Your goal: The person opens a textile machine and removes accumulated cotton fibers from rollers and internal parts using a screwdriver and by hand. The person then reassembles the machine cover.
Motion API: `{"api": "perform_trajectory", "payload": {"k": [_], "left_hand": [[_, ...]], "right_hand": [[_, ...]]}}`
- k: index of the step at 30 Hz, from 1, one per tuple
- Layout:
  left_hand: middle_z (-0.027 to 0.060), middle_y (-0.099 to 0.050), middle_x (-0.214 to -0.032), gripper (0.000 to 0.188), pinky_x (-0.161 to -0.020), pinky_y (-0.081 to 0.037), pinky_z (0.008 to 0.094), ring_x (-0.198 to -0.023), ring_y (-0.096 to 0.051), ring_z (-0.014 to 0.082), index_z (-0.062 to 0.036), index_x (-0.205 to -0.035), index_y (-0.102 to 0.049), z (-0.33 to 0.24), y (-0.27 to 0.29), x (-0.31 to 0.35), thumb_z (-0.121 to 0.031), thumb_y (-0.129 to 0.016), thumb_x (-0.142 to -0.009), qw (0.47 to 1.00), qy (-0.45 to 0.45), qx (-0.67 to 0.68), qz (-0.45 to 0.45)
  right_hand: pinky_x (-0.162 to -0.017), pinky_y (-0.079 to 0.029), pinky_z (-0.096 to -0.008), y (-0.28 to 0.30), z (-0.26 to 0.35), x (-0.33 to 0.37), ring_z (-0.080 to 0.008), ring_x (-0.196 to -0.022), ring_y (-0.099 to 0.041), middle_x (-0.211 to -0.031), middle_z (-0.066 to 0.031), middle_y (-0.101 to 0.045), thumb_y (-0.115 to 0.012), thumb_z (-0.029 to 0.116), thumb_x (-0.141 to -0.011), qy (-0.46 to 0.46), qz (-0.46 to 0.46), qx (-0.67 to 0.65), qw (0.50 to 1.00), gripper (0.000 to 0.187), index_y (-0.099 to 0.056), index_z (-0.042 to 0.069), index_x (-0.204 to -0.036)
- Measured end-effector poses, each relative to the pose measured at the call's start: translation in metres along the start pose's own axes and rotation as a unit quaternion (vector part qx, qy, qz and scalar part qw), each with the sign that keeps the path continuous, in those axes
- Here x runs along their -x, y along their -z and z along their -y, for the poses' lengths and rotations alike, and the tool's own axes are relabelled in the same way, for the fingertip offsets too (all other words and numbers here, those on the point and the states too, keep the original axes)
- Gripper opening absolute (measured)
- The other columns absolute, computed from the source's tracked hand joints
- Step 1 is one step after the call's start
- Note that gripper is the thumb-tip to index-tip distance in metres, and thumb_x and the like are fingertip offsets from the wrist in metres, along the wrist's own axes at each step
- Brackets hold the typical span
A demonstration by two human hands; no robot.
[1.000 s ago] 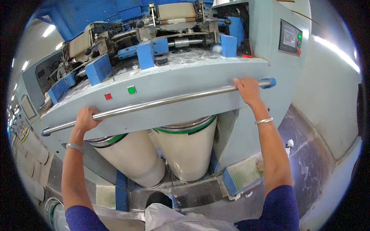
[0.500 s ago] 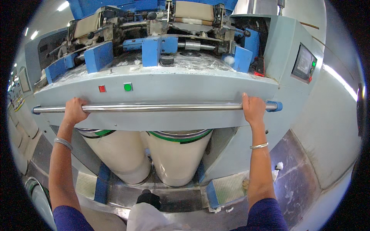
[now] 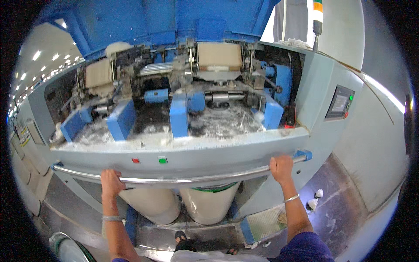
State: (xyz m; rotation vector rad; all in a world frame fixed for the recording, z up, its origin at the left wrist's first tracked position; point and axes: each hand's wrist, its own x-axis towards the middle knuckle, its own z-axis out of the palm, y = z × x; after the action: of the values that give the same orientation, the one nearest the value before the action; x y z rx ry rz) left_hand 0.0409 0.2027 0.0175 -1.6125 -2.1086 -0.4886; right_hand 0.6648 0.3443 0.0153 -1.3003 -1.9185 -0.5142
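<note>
— Raised further than half a second ago, the blue hinged cover (image 3: 174, 22) is now seen tipped well up, and the rollers and lint-strewn bed beneath are laid open. How are the hands placed?

— The left hand (image 3: 111, 181) is wrapped shut around the long polished steel handle bar (image 3: 183, 179) near its left end; the right hand (image 3: 281, 166) is curled closed on the same bar near its blue right end cap (image 3: 303, 155). The bar is found along the front edge of the pale grey machine panel (image 3: 196, 155), just above two tall cream cylindrical cans (image 3: 183, 203).

— Which way is the bar pointed?

— Its long axis is laid left to right across the machine front, roughly level, ends aimed at either side.

— What might go wrong?

— A slip could be risked if grip is loosened on the smooth steel. Loose white fibre (image 3: 218, 120) could be drawn into the exposed rollers. A sandalled foot (image 3: 181, 238) is seen close under the cans, where it could be caught.
</note>
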Motion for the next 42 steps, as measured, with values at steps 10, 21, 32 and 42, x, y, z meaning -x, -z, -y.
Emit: {"api": "perform_trajectory", "payload": {"k": [10,21,32,42], "left_hand": [[0.0137,-0.062,-0.062,0.005,-0.067,-0.045,0.0431,-0.065,-0.059,0.0356,-0.0073,-0.056,-0.065,-0.013,0.016,-0.008,-0.010,-0.068,-0.053,0.996,-0.024,-0.034,0.082],[0.0108,-0.070,-0.086,0.014,-0.083,-0.049,0.0353,-0.084,-0.066,0.0215,-0.0033,-0.083,-0.070,-0.108,0.171,-0.133,-0.005,-0.074,-0.070,0.948,0.009,0.318,0.023],[0.0150,-0.047,-0.137,0.064,-0.103,-0.038,0.0483,-0.128,-0.044,0.0336,-0.0134,-0.132,-0.050,-0.359,0.166,-0.387,-0.027,-0.076,-0.075,0.904,-0.413,0.079,-0.081],[0.0230,-0.002,-0.159,0.115,-0.106,-0.012,0.0711,-0.145,-0.004,0.0440,-0.0197,-0.155,-0.010,-0.392,0.109,-0.417,-0.059,-0.074,-0.068,0.913,-0.395,0.019,-0.096]], "right_hand": [[-0.067,-0.044,-0.0492,0.033,0.008,-0.025,-0.0372,-0.064,-0.060,-0.065,-0.0156,-0.063,-0.052,0.026,-0.084,-0.015,0.203,-0.009,0.979,0.033,-0.062,0.007,-0.059],[-0.072,-0.054,-0.0403,0.124,-0.007,-0.247,-0.0306,-0.082,-0.068,-0.090,-0.0116,-0.071,-0.065,0.025,-0.088,0.257,0.332,-0.374,0.827,0.024,-0.071,0.005,-0.099],[-0.063,-0.053,-0.0420,0.021,0.032,-0.431,-0.0287,-0.076,-0.069,-0.079,-0.0119,-0.069,-0.068,0.021,-0.077,0.412,0.117,0.142,0.893,0.017,-0.068,0.006,-0.083],[-0.057,-0.049,-0.0369,0.066,-0.009,-0.471,-0.0245,-0.060,-0.063,-0.071,-0.0117,-0.066,-0.065,0.021,-0.082,0.218,0.126,-0.234,0.939,0.018,-0.068,0.003,-0.083]]}}
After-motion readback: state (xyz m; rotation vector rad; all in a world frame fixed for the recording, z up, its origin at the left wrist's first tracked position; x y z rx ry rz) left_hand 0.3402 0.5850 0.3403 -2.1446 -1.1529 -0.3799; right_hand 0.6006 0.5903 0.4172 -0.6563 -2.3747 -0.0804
